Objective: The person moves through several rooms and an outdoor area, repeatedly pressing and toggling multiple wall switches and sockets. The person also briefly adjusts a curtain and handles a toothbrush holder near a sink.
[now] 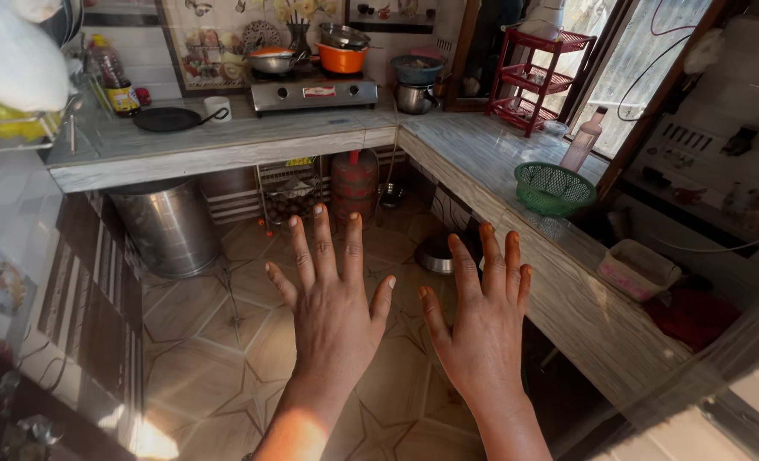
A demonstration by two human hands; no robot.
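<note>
Both hands up front, backs to camera: left hand (332, 303) and right hand (482, 320), fingers (324, 243) spread wide, holding nothing. Nearest below right: steel bowl (436, 253) on tiled floor (217, 341) beneath marble surface (490, 162). Probably light, rigid, slick; best gripped by rim.
</note>
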